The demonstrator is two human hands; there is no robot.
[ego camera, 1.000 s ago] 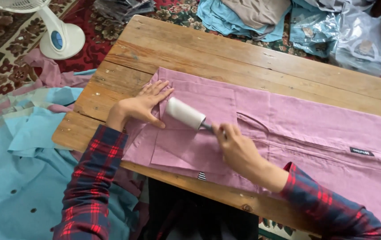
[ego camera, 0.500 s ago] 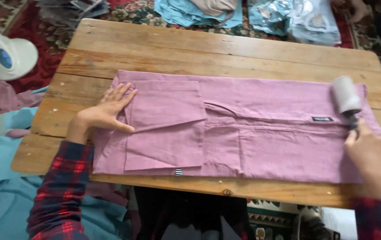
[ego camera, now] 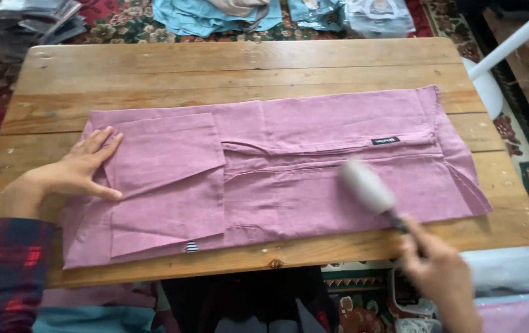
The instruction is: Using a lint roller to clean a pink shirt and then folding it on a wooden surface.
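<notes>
Since the frame half a second back, we are noting that the lint roller (ego camera: 368, 185) has come away from the garment's far right end and is now sitting lower and further in, over the near right part of the cloth; the view has also shifted so that more of the table's right end is showing.

We are seeing the right hand (ego camera: 440, 274) at about 4 o'clock in the picture, just off the near edge of the wooden table (ego camera: 239, 61), fingers closed around the roller's dark handle. The roller's white head is blurring with motion, so we cannot tell whether it is touching the fabric or riding just above it.

The left hand (ego camera: 73, 172) is lying at about 9 o'clock, open and flat, fingers spread, pressing on the left end of the pink garment (ego camera: 289, 160). The two hands are working well apart, one at each end of the cloth.

The garment is lying folded into a long band across the middle of the table, a squarish folded panel on its left half just beside the left fingertips, and a small dark label (ego camera: 386, 140) at about 2 o'clock from the table's centre.

Beyond the far edge, at 12 o'clock, we are recording folded blue garments (ego camera: 215, 13) on a patterned carpet (ego camera: 122, 29). A plaid sleeve (ego camera: 5, 271) is covering the left forearm.
</notes>
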